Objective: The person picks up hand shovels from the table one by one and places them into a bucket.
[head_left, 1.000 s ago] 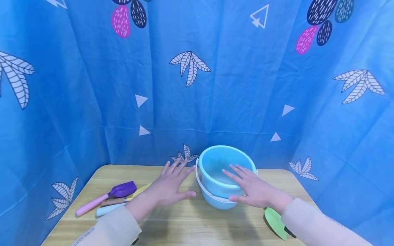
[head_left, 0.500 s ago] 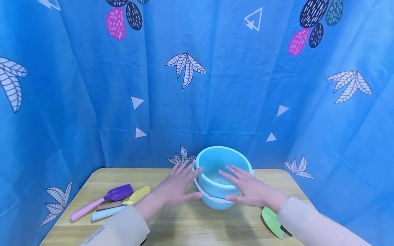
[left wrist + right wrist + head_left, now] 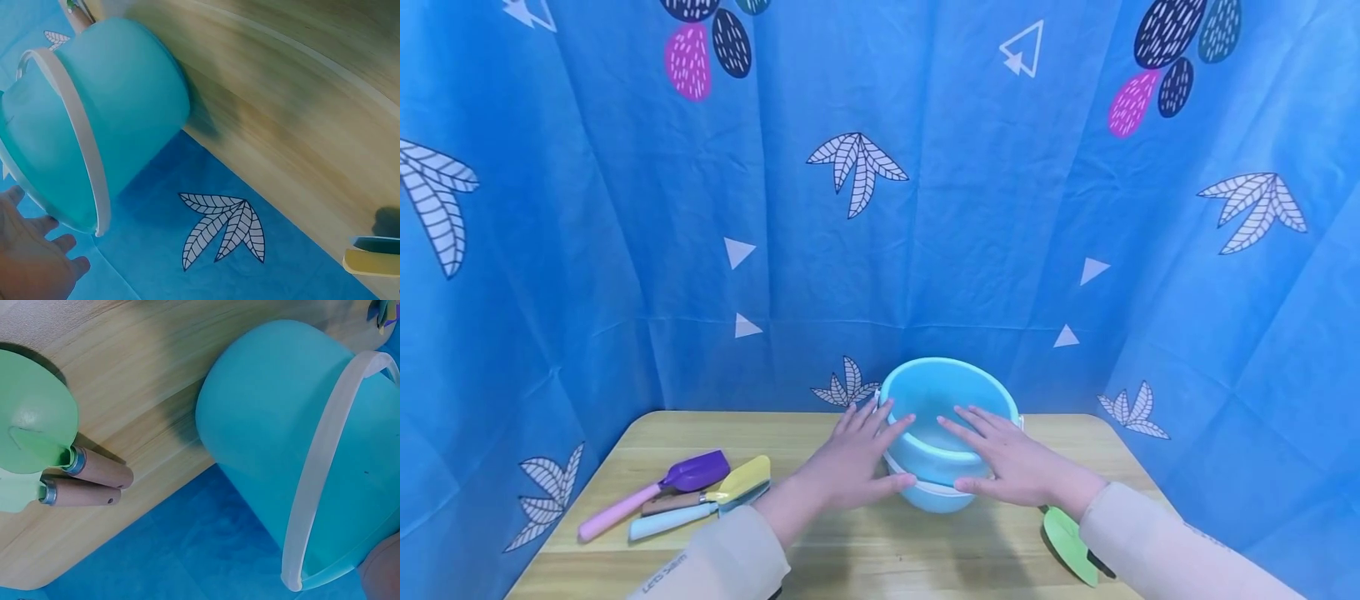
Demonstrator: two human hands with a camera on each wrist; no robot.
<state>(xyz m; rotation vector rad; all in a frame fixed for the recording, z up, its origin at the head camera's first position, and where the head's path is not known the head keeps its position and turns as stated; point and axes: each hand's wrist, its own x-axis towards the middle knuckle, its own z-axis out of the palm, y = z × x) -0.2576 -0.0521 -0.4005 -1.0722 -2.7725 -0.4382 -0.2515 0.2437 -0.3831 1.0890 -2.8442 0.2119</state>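
A light-blue bucket stands upright on the wooden table, its white handle hanging down across the near side. My left hand is spread with straight fingers at the bucket's left side, fingertips overlapping the rim in the head view. On the other side, my right hand is likewise spread, its fingers over the bucket's opening and its thumb near the handle. Neither hand curls round anything. The left wrist view shows the left fingers right at the rim. Only a sliver of the right hand appears in its wrist view.
Left on the table lie a purple scoop with a pink handle, a yellow trowel and a tool with a pale-blue handle. Two green-headed hand tools with wooden handles lie at right. A blue patterned curtain hangs behind.
My left hand has moved right, from beside the bucket to its rim, uncovering more of the yellow trowel. The right hand stays nearly where it was, and the bucket has not visibly moved.
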